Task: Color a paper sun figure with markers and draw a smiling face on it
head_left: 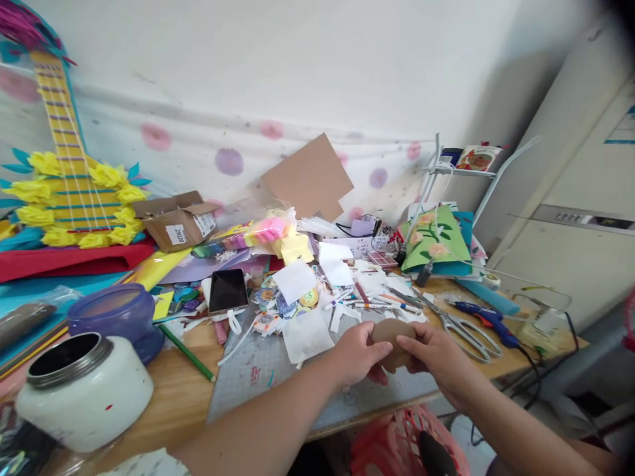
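Observation:
Both hands grip a rounded piece of brown cardboard (pixel 393 334) above the front edge of the table. My left hand (pixel 358 354) pinches its left side with the thumb on the face toward me. On the right side, my right hand (pixel 432 349) holds it between thumb and fingers. Beneath the hands lies a grey cutting mat (pixel 238 390). Scraps of white paper (pixel 307 336) and several pens (pixel 391 305) are spread just beyond them. A pair of scissors (pixel 464 330) rests to the right of my right hand.
A blue hot glue gun (pixel 489 320) with a cable lies at the right. At the left stand a white jar (pixel 84 390), a purple bowl (pixel 119 314) and a paper guitar (pixel 74 165). A phone (pixel 227 291) sits near the clutter. A red basket (pixel 407 443) is below the table edge.

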The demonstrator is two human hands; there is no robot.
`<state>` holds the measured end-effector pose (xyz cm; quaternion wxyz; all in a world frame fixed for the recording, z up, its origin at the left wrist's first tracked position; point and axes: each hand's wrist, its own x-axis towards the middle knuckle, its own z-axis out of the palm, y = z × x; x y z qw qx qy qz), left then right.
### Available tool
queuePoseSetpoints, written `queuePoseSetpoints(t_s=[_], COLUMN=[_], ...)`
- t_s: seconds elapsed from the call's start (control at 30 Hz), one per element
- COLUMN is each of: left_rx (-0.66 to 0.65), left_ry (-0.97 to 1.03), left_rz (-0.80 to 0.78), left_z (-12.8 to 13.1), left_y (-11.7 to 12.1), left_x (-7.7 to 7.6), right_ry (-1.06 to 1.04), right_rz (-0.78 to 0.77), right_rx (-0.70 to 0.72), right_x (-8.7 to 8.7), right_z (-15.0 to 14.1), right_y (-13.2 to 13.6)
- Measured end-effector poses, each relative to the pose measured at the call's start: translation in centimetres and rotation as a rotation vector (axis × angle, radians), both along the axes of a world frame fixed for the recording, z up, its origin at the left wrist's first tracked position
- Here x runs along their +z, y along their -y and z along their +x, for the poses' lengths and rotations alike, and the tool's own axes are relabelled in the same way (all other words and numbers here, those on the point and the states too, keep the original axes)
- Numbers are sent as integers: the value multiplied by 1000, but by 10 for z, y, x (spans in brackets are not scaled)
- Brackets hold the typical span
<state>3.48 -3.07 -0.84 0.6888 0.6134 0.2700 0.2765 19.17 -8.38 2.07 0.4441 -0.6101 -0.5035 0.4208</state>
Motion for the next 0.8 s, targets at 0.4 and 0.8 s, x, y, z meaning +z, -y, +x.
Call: queuePoseSetpoints(t_s=[0.4, 0.8], left_rx=[71, -63], left_ry=[122, 16], left_rz=[-144, -1], left_z=[-2, 3], left_y=[-1, -7], left_x=[6, -11], right_ry=[49, 257], right_rz=[18, 281], right_rx=[293, 369], right_x=[24, 1], right_z=[16, -67], right_y=[-50, -170])
